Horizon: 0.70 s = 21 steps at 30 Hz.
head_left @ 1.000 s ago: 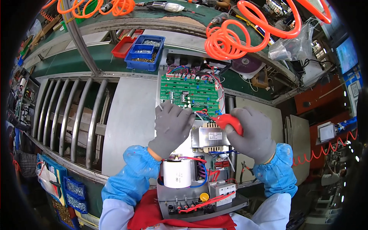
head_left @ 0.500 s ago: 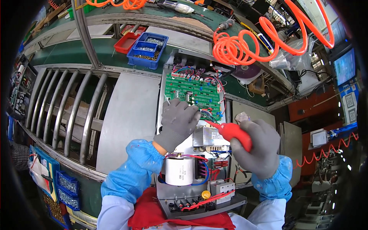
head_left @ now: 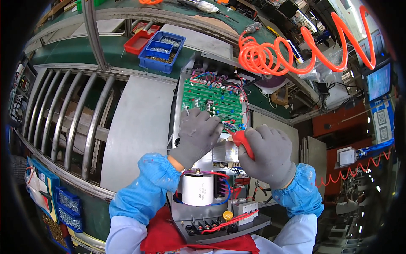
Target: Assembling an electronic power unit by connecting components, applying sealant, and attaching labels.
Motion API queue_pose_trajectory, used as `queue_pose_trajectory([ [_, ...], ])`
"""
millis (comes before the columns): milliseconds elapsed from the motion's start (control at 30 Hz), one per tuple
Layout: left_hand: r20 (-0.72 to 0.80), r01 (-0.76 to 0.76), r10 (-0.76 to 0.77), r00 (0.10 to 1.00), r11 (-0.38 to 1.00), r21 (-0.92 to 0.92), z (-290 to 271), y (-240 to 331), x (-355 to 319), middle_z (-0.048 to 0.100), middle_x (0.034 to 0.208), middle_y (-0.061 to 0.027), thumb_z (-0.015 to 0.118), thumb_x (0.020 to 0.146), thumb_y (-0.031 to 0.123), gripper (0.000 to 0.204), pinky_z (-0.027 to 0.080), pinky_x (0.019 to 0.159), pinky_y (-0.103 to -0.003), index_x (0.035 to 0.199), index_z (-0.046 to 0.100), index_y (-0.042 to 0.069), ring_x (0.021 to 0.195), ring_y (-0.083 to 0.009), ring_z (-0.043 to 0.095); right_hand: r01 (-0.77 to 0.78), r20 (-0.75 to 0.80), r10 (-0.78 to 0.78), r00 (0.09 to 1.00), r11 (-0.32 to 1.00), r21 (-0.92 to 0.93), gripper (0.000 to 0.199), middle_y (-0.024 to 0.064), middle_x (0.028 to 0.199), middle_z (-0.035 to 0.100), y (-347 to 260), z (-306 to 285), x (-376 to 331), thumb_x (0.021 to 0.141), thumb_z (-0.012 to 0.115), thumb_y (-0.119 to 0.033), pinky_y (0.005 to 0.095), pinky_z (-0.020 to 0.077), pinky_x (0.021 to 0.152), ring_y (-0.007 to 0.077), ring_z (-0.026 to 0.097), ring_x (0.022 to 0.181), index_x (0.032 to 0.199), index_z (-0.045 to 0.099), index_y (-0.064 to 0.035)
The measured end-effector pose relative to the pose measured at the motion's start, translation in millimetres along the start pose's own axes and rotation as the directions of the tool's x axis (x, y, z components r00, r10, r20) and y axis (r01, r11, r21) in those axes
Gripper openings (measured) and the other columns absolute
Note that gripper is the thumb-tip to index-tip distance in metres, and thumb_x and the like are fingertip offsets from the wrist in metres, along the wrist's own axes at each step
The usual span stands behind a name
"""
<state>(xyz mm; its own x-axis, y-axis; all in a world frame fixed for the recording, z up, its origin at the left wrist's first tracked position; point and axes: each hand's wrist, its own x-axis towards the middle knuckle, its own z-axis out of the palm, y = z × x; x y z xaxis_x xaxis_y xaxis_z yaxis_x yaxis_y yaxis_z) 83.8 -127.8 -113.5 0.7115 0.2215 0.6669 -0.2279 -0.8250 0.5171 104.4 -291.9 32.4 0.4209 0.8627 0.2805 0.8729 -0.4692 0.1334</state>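
My left hand [head_left: 198,132], in a grey glove, lies over the near left edge of a green circuit board [head_left: 211,98]. Its fingers are curled, and whatever they grip is hidden. From the right, my gloved right hand [head_left: 270,156] is closed around a red hand tool [head_left: 242,143] with a tapered tip. That tip points at the bundle of thin wires [head_left: 230,125] by the board's near edge, close to my left fingertips. The board sits in a long metal chassis [head_left: 174,122]. Nearer to me in it stand a white cylindrical capacitor [head_left: 198,190] and a grey breaker block [head_left: 246,211].
Blue bins [head_left: 163,63] of small hardware and a red bin [head_left: 137,42] stand at the back. An orange coiled hose [head_left: 262,57] hangs over the back right. Steel rollers [head_left: 72,118] lie left of a grey plate [head_left: 131,131]. Pliers [head_left: 260,189] lie right of the chassis.
My right hand has moved left and slightly up, bringing the red tool in toward the wires and turning it more upright. My left hand stays almost where it was.
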Motion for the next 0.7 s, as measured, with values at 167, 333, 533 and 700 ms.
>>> queue_pose_trajectory([
  [167, -0.009, -0.014, 0.013, 1.0, 1.0, -0.01, 1.5, -3.3, -3.0, 0.056, 0.073, -0.0035, 0.071, 0.08, 0.023, 0.012, 0.038, 0.075, -0.042, 0.089, 0.069, 0.016, 0.081, -0.0241, 0.055, 0.018, 0.005, -0.018, 1.0, 0.997, -0.077, 0.021, 0.0057, 0.071, 0.05, -5.8, 5.5, 3.3, 0.07, 0.068, -0.019, 0.039, 0.0406, 0.058, 0.0235, 0.056, 0.064, 0.086, 0.058, -0.01],
  [333, -0.015, -0.01, 0.009, 1.0, 1.0, -0.028, 0.3, -4.2, -3.3, 0.058, 0.075, -0.0035, 0.072, 0.079, 0.024, 0.014, 0.038, 0.075, -0.041, 0.089, 0.069, 0.015, 0.083, -0.0243, 0.055, 0.047, -0.022, -0.051, 0.998, 0.988, -0.149, 0.02, 0.0044, 0.07, 0.049, -12.8, 7.5, 0.6, 0.07, 0.068, -0.017, 0.0384, 0.0407, 0.058, 0.0216, 0.055, 0.063, 0.086, 0.058, -0.0101],
  [533, -0.01, -0.019, 0.018, 1.0, 0.999, -0.042, -1.3, -7.4, -5.7, 0.059, 0.077, -0.0036, 0.072, 0.078, 0.024, 0.016, 0.038, 0.075, -0.042, 0.09, 0.069, 0.014, 0.084, -0.0247, 0.055, 0.055, -0.012, -0.058, 0.998, 0.98, -0.192, 0.019, 0.0036, 0.068, 0.049, -17.2, 6.8, 3.8, 0.069, 0.067, -0.016, 0.0378, 0.0408, 0.057, 0.0206, 0.055, 0.062, 0.085, 0.059, -0.0103],
  [700, 0.012, -0.029, 0.03, 0.999, 0.994, -0.102, -9.2, -9.4, -9.1, 0.06, 0.081, -0.0038, 0.072, 0.077, 0.021, 0.018, 0.039, 0.077, -0.043, 0.092, 0.068, 0.014, 0.088, -0.0244, 0.055, 0.048, -0.028, -0.052, 0.998, 0.991, -0.127, 0.022, 0.0056, 0.069, 0.049, -8.8, 5.8, 6.1, 0.068, 0.068, -0.018, 0.0406, 0.042, 0.057, 0.0252, 0.055, 0.064, 0.086, 0.059, -0.0096],
])
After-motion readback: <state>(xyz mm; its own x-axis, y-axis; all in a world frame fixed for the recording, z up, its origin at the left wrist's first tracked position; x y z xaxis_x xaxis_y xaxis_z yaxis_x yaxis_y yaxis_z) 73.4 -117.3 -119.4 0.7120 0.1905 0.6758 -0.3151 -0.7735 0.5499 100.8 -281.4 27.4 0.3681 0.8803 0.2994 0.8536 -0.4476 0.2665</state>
